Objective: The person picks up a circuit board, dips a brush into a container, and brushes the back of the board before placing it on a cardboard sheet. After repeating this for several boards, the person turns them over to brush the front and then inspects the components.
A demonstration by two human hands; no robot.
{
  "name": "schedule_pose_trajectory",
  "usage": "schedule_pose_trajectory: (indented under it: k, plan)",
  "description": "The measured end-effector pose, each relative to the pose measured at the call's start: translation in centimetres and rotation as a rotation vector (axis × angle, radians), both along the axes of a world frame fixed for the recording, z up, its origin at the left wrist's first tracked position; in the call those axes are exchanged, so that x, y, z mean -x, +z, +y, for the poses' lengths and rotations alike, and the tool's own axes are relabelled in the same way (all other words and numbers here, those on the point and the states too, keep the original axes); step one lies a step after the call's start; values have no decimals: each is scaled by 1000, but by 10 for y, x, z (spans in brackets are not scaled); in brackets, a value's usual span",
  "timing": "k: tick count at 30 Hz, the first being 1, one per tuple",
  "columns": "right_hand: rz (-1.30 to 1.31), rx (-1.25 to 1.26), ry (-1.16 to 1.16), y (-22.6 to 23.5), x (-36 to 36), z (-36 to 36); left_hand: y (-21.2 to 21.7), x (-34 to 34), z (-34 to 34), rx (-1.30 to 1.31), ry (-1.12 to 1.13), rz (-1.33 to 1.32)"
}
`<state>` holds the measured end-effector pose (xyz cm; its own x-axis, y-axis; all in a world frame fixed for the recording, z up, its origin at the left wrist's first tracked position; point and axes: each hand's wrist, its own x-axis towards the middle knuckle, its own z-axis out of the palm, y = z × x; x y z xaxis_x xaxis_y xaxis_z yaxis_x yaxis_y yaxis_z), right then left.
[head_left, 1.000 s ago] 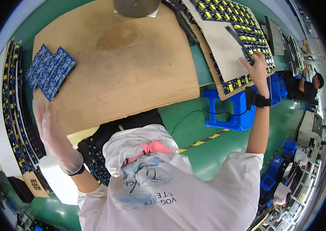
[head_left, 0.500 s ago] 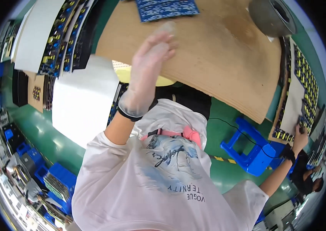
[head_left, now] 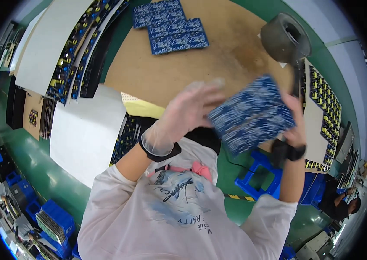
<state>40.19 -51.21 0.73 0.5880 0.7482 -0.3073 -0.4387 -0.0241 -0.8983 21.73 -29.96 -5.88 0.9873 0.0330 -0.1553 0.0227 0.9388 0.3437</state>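
Observation:
A blue circuit board (head_left: 252, 115) with rows of pale markings hangs over the table's near edge, tilted and blurred by motion. My right hand (head_left: 295, 121), a dark band at its wrist, grips this board by its right edge. My left hand (head_left: 190, 108), in a translucent glove, is just off the board's left corner with its fingers apart; it holds nothing I can see. Two more blue circuit boards, one (head_left: 159, 13) farther back and one (head_left: 179, 37) nearer, lie overlapping on the brown tabletop (head_left: 149, 71).
A grey tape roll (head_left: 281, 39) stands at the table's far right. Panels with yellow and black parts (head_left: 324, 104) sit to the right, similar stacked boards (head_left: 69, 56) to the left. Below are a blue stool (head_left: 259, 175) and a white sheet (head_left: 86, 130). A person (head_left: 339, 201) is at far right.
My right hand has come in from the panels at the right and now holds a blue circuit board. My left hand has moved right and nearer, toward that board. The view has shifted.

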Motion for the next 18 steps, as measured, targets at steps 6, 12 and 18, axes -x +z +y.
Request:
schedule_pose_trajectory:
  k: [6,12,18]
  plan:
    - [-282,377,93,7,-20,62,5,1,-6,-69,-36,157]
    - [-746,555,-223,43,-79,11,14,-11,-16,-115,307,75]
    - [-1707,834,-423,98,-121,-12,10,-8,-6,-558,199,41]
